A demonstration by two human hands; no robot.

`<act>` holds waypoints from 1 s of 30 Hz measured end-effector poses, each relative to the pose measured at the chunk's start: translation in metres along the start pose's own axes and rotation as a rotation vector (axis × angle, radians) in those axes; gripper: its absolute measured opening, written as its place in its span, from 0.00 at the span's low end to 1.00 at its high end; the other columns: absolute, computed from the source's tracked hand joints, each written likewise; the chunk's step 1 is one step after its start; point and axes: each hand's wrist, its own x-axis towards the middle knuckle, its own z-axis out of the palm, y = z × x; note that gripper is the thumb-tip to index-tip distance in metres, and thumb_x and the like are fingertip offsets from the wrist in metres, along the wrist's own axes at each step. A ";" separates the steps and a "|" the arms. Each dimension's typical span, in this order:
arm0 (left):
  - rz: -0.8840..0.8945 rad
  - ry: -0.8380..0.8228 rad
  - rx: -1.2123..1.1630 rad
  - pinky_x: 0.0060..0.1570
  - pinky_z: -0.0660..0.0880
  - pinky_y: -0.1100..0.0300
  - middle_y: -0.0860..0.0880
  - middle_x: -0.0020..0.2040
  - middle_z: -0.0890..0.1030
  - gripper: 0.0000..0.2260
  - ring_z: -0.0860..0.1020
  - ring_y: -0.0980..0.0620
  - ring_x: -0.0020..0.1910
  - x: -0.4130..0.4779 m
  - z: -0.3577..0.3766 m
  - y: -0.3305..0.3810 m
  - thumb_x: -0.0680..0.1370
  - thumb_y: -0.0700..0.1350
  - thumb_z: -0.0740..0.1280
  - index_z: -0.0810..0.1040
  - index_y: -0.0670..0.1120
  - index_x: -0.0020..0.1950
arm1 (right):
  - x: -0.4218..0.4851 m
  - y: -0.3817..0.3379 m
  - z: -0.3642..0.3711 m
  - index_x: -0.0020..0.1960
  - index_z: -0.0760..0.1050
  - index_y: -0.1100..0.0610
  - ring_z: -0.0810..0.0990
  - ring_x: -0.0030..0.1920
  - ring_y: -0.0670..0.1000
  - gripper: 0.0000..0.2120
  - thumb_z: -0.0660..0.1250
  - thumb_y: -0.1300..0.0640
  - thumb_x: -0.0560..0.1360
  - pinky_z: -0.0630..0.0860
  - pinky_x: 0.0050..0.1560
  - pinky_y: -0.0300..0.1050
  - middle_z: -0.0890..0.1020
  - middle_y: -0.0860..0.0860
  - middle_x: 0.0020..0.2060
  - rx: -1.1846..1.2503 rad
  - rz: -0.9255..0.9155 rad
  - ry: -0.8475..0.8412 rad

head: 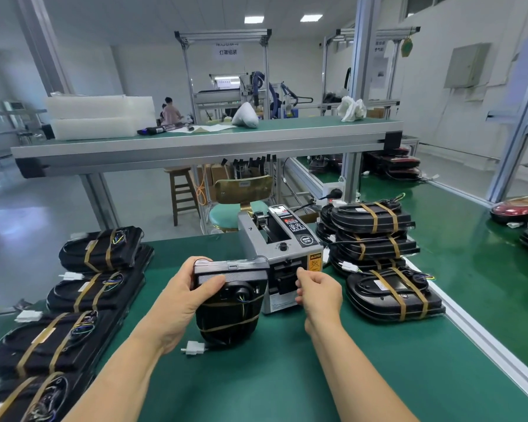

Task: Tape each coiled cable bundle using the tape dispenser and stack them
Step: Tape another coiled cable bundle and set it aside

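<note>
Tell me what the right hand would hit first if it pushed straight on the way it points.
The tape dispenser: the right hand points at its front slot, seemingly almost touching, though depth is unclear.

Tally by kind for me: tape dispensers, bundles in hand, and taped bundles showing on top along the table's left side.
Tape dispenser: 1
Held bundle: 1
Left-row taped bundles, top layer only: 4
Total: 6
</note>
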 end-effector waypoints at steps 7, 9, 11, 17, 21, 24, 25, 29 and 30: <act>-0.022 -0.015 -0.020 0.46 0.74 0.70 0.49 0.49 0.83 0.18 0.80 0.56 0.48 -0.001 0.007 0.002 0.72 0.48 0.74 0.75 0.44 0.58 | 0.000 -0.012 0.005 0.38 0.78 0.60 0.73 0.22 0.45 0.07 0.71 0.62 0.75 0.74 0.26 0.38 0.79 0.53 0.30 0.044 0.126 -0.032; -0.031 -0.013 -0.018 0.46 0.74 0.69 0.49 0.49 0.83 0.18 0.80 0.56 0.48 -0.003 0.008 0.002 0.72 0.49 0.75 0.75 0.45 0.57 | 0.000 -0.016 0.006 0.38 0.77 0.61 0.74 0.21 0.46 0.07 0.70 0.64 0.75 0.75 0.26 0.38 0.79 0.54 0.30 0.063 0.164 -0.034; -0.031 0.014 -0.017 0.46 0.74 0.68 0.50 0.49 0.83 0.17 0.80 0.57 0.48 -0.005 0.011 0.002 0.71 0.51 0.72 0.75 0.47 0.56 | -0.001 -0.019 0.008 0.38 0.77 0.62 0.74 0.20 0.46 0.07 0.70 0.65 0.74 0.75 0.25 0.38 0.79 0.54 0.30 0.077 0.186 -0.029; 0.014 0.207 0.012 0.38 0.72 0.72 0.55 0.40 0.81 0.06 0.78 0.61 0.39 -0.008 0.023 -0.001 0.78 0.47 0.68 0.75 0.45 0.50 | -0.001 -0.020 0.014 0.35 0.77 0.62 0.75 0.19 0.45 0.08 0.68 0.68 0.72 0.75 0.24 0.38 0.79 0.53 0.25 0.051 0.189 0.011; 0.010 0.407 0.024 0.33 0.71 0.71 0.57 0.34 0.78 0.08 0.75 0.60 0.34 -0.008 0.031 -0.001 0.80 0.45 0.66 0.75 0.45 0.42 | -0.007 -0.019 0.014 0.35 0.80 0.59 0.75 0.20 0.45 0.08 0.66 0.63 0.71 0.76 0.32 0.42 0.79 0.48 0.23 -0.093 0.099 0.026; -0.002 0.481 0.046 0.36 0.71 0.65 0.54 0.36 0.77 0.08 0.74 0.56 0.36 -0.007 0.032 0.000 0.79 0.46 0.66 0.75 0.44 0.41 | -0.016 -0.019 0.010 0.38 0.79 0.60 0.73 0.24 0.46 0.06 0.67 0.63 0.73 0.73 0.28 0.38 0.78 0.50 0.26 0.011 0.096 0.014; 0.009 0.494 0.063 0.37 0.71 0.63 0.53 0.36 0.77 0.08 0.74 0.55 0.36 -0.006 0.032 0.000 0.79 0.45 0.67 0.75 0.45 0.41 | -0.021 -0.022 0.008 0.38 0.78 0.61 0.73 0.23 0.45 0.06 0.67 0.64 0.74 0.72 0.26 0.36 0.77 0.50 0.26 0.094 0.100 -0.003; 0.094 0.491 0.186 0.40 0.72 0.67 0.58 0.40 0.79 0.09 0.75 0.61 0.39 -0.004 0.034 0.006 0.78 0.41 0.66 0.78 0.54 0.42 | -0.058 -0.039 0.018 0.29 0.80 0.59 0.78 0.30 0.44 0.14 0.71 0.64 0.74 0.72 0.27 0.32 0.81 0.49 0.31 0.243 -0.007 -0.262; 0.101 0.490 0.198 0.40 0.72 0.67 0.58 0.40 0.80 0.10 0.75 0.60 0.40 -0.003 0.036 0.007 0.78 0.40 0.66 0.79 0.54 0.42 | -0.069 -0.042 0.025 0.29 0.81 0.57 0.80 0.36 0.46 0.14 0.72 0.63 0.73 0.74 0.30 0.33 0.82 0.50 0.38 0.258 -0.029 -0.326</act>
